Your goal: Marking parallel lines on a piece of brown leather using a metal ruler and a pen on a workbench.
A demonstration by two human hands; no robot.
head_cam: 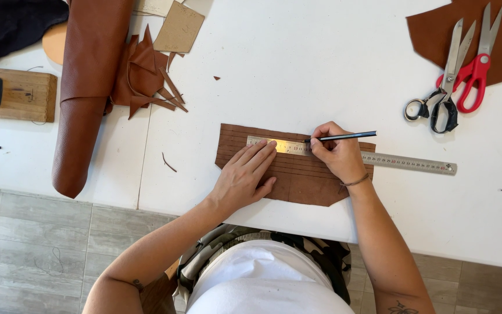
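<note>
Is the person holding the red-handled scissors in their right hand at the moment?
No, the right hand holds a pen; the red-handled scissors lie untouched.

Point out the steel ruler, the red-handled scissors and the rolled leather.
steel ruler (405,162), head view, on its bare right stretch past the right hand.
red-handled scissors (475,74), head view, on the red handle.
rolled leather (88,75), head view, on the middle of the roll.

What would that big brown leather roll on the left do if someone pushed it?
The leather roll is a long tube, so it would probably roll sideways across the white table. Its lower end overhangs the table edge, so a nudge might tip it off. It looks thick and fairly heavy.
</note>
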